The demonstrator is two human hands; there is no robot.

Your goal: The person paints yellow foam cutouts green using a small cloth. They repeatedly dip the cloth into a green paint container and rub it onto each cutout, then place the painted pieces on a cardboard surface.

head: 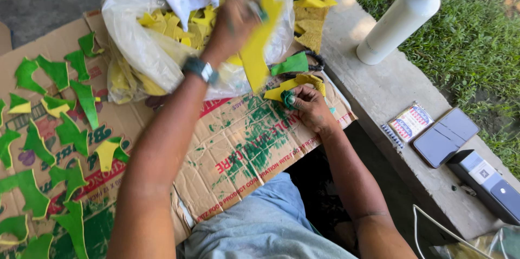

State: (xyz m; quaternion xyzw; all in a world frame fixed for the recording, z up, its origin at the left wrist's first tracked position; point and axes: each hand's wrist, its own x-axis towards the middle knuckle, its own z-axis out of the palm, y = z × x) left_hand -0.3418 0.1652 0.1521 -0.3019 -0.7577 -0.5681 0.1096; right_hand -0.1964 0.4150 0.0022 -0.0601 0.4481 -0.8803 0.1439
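Blur smeared the left hand [234, 21], clenched on a long yellow foam cutout [259, 42] lifted at the plastic bag [141, 48]. The right hand [309, 108] pinched a green-stained sponge [287, 98] against another yellow piece [295, 84] on the cardboard [244, 151].

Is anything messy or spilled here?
Yes. Green paint is smeared across the flattened cardboard by the right hand. Painted green pieces lie scattered on it, and the plastic bag of yellow pieces sags open.
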